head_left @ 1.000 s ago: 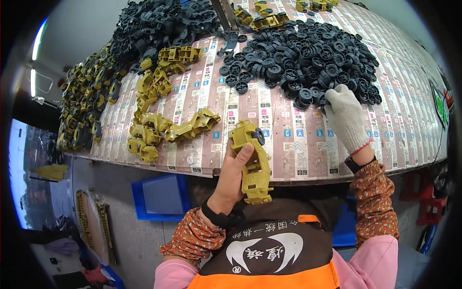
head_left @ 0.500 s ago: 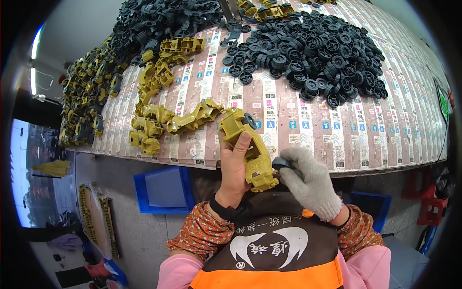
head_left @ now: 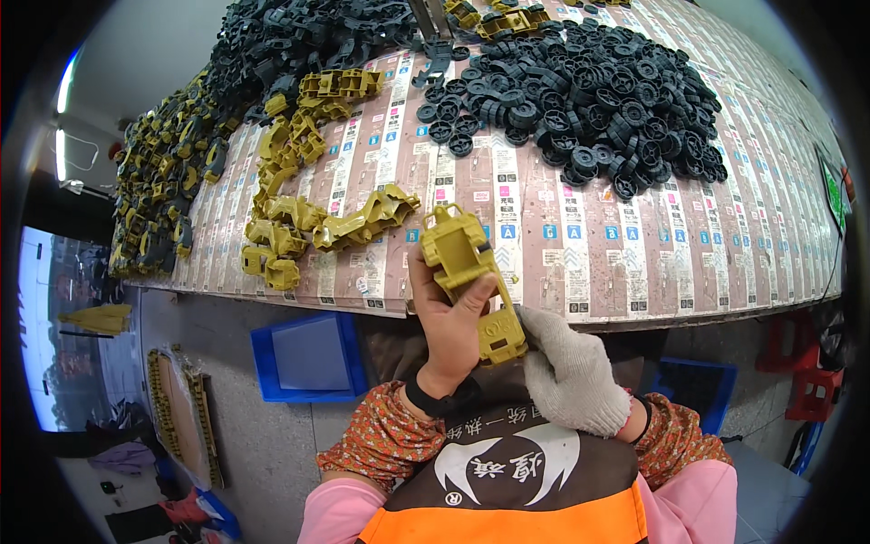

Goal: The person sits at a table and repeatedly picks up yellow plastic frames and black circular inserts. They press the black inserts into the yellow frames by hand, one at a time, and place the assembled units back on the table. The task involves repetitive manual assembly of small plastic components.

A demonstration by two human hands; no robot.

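My bare left hand [head_left: 450, 328] grips a yellow plastic toy vehicle body [head_left: 462, 256], thumb across it, held at the table's near edge. A bit of dark wheel [head_left: 486, 247] shows on its upper right side. My right hand [head_left: 571, 374], in a pale knitted glove, presses closed against the body's lower right side. Its fingertips are partly hidden there, and so is the dark toy wheel seen in them earlier. Left of the held body, several more yellow toy bodies [head_left: 367, 219] lie on the table.
A big pile of black toy wheels [head_left: 603, 104] covers the table [head_left: 580, 272] beyond my hands. Dark plastic parts [head_left: 290, 45] are heaped at the far left, beside yellow-and-black assembled pieces [head_left: 163, 181]. Below the edge are a blue tray [head_left: 263, 363] and red stools [head_left: 809, 390].
My right hand has brought the dark wheel against the body's lower right side, hiding it from view. My left hand has turned the body slightly, so its upper wheel shows less.
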